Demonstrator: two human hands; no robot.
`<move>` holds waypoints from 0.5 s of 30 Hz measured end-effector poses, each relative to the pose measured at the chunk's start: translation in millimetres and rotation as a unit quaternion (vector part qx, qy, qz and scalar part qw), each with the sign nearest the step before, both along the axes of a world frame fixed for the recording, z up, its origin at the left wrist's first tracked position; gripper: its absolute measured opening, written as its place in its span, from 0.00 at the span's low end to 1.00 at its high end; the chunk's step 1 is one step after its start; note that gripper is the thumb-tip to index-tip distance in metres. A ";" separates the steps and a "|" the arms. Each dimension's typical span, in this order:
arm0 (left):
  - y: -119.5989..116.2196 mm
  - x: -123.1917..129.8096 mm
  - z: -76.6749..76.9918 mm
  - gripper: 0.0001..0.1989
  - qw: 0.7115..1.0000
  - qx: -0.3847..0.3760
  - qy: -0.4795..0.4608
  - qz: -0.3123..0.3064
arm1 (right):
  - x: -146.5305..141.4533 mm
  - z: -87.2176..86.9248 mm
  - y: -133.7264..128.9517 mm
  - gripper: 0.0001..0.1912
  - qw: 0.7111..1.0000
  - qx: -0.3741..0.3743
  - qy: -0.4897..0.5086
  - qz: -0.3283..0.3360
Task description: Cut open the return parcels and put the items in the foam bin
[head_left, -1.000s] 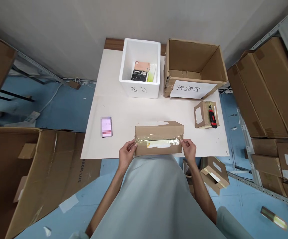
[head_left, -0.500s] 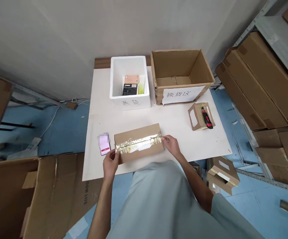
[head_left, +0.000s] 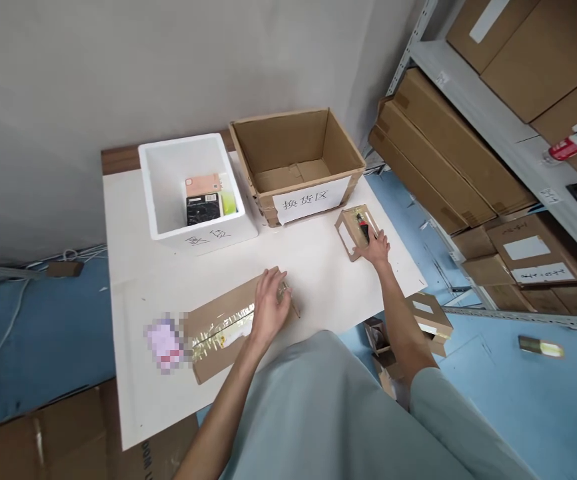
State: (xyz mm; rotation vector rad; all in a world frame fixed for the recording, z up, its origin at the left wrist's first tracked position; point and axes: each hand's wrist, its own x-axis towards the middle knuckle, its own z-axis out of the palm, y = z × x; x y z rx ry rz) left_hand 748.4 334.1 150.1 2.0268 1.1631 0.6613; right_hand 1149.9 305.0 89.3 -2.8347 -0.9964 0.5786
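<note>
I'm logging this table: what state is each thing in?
White rectangular foam box: open, packages inside.
Large brown cardboard box: open.
Long brown cardboard parcel: taped, left hand at its end.
Red-and-black plastic cutter: right hand over it, blade unclear.
Small brown cardboard box: taped, beneath cutter.
Pink rectangular phone: pixelated, state unclear.

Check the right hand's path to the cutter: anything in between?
Nothing visible. The right hand is right at the red-and-black cutter, which lies on top of the small box. Whether the fingers grip it, I can't tell.
</note>
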 end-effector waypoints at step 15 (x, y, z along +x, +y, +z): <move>-21.0 -99.7 -25.2 0.21 0.985 -0.009 0.007 0.169 | -51.9 -23.4 18.3 0.42 0.988 0.132 -0.028 0.070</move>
